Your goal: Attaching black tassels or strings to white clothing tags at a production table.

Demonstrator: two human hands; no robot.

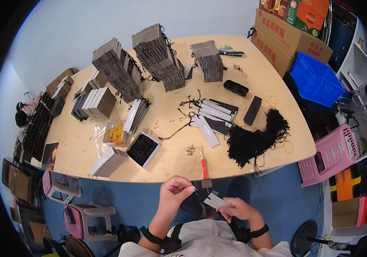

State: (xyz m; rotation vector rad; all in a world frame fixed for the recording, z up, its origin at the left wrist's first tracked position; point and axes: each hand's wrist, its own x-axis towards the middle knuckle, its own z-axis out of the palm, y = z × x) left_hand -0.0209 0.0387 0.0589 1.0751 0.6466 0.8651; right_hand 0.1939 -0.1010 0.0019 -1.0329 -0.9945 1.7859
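So the right hand (238,209) has a grey tag (215,201) pinched just off the worktop (174,166), the left hand (175,193) pinches a black cord (199,193) beside it, and the tall stacks (157,55) look done while spread-out tags (211,111) and piled strings (256,139) seem left.

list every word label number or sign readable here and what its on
Brown cardboard boxes: large red characters, not copied here.
Green-and-orange carton: white lettering, not copied here.
Loose grey tags: pale lettering, too small to read reliably.
Pink plastic item: small labels, illegible.
Pale tag in the right hand: no print discernible.
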